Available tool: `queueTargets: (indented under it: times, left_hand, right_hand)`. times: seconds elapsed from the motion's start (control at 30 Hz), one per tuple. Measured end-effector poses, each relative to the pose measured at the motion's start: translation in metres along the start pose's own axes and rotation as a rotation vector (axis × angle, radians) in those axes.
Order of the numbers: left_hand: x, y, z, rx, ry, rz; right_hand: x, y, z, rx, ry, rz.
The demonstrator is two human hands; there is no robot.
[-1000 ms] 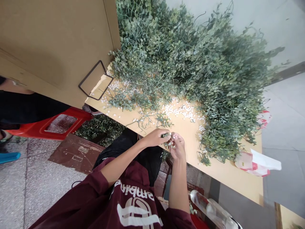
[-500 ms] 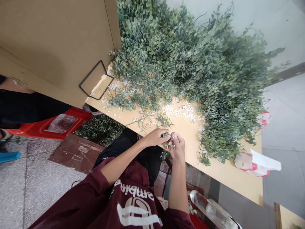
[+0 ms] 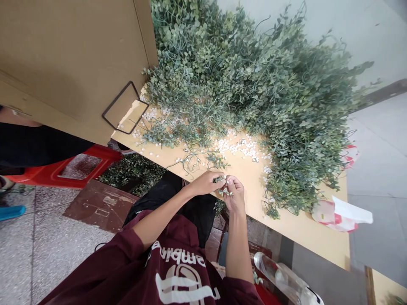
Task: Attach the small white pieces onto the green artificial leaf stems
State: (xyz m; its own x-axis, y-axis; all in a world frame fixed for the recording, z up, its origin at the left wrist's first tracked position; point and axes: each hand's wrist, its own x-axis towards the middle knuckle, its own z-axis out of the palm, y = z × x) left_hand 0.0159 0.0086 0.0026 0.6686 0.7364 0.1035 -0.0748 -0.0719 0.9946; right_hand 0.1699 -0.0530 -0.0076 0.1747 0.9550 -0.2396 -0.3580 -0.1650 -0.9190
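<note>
Head view: the left hand [image 3: 206, 183] and right hand [image 3: 234, 195] both pinch a small leafy sprig [image 3: 225, 191] between their fingers.

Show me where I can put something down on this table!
Try the bare tabletop between the leafy pile and the near edge, just before the red-and-white plastic bag. It's crowded by the white bits and around the left hand and right hand, which pinch a sprig.
</note>
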Motion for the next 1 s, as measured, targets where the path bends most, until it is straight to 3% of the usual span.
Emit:
queueTargets:
  times: [0.3, 0.5, 0.67, 0.83, 1.0]
  left_hand:
    - [-0.001, 0.001, 0.000, -0.041, 0.033, 0.006]
    - [-0.002, 0.000, 0.001, -0.004, 0.059, 0.012]
    - [-0.003, 0.004, 0.002, -0.011, 0.147, -0.022]
    - [-0.006, 0.002, 0.007, 0.081, 0.122, -0.053]
    - [-0.005, -0.019, 0.020, 0.520, -0.004, 0.153]
  right_hand:
    - [0.002, 0.007, 0.004, -0.092, 0.104, -0.203]
    - [0.000, 0.012, 0.003, -0.212, 0.105, -0.247]
    - [0.005, -0.009, -0.009, -0.511, 0.037, -0.356]
    - [0.047, -0.053, -0.008, -0.823, 0.176, -0.363]
    - [0.101, -0.072, 0.001, -1.200, 0.189, -0.145]
